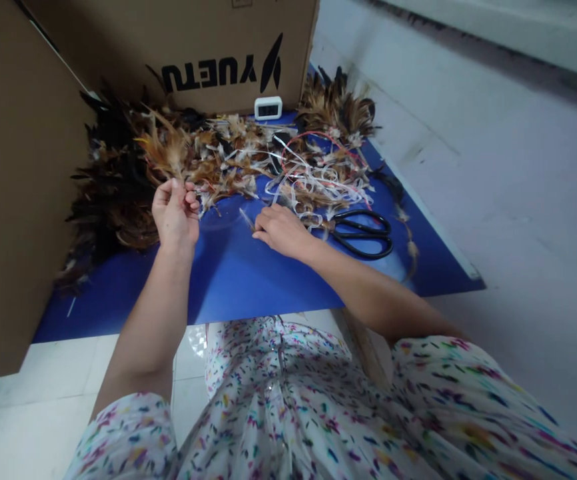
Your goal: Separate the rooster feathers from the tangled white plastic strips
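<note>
My left hand is closed round the base of a small bunch of brown feathers, whose tips fan out upward. My right hand rests low over the blue table top, fingers curled together. A thin pale sliver shows at its fingertips; I cannot make out its kind. Just right of that hand lie black-handled scissors, their blades mostly hidden. Behind them is a tangle of clear and white strips with a red cord.
Loose brown and white feathers cover the table's middle. Dark feathers pile up at left, and another bunch stands at back right. A small white digital clock sits before a cardboard box. A wall borders the right side.
</note>
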`<state>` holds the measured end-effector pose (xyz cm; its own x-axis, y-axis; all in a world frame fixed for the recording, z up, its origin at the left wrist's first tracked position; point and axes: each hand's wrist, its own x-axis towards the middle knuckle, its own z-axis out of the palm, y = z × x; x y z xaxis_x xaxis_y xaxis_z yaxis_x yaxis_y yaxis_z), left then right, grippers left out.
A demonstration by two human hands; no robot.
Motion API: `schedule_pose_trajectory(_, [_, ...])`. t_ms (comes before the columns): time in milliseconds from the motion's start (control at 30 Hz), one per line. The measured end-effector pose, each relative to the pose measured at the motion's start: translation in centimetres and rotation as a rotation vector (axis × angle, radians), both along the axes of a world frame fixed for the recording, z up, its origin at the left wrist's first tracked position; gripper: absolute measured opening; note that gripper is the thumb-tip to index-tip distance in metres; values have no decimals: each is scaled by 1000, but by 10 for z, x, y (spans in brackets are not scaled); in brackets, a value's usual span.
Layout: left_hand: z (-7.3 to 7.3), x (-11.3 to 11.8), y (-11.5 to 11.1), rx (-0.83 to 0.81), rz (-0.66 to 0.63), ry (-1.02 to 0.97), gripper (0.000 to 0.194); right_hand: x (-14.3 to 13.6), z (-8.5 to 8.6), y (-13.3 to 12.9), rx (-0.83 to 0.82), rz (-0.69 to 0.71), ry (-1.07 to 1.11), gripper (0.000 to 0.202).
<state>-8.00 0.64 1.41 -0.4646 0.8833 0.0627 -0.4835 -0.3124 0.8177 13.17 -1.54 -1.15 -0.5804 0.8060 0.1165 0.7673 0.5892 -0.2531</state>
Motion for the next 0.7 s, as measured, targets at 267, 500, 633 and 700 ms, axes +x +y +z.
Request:
schedule_pose_trajectory(267, [6,-6,-1,-8,60,51,28,-6,-2,-3,4,21,18,16])
schedule_pose_trajectory(500, [5,-15,2,23,106,76,27,-27,16,43,19,48,166,26])
schedule_pose_trajectory(633, [3,-17,4,59,118,57,28,-67,15,85,64,8,101,41])
schedule_pose_trajectory(700, [2,-18,5,61,121,56,27,-86,11,102,30,-55,74,50])
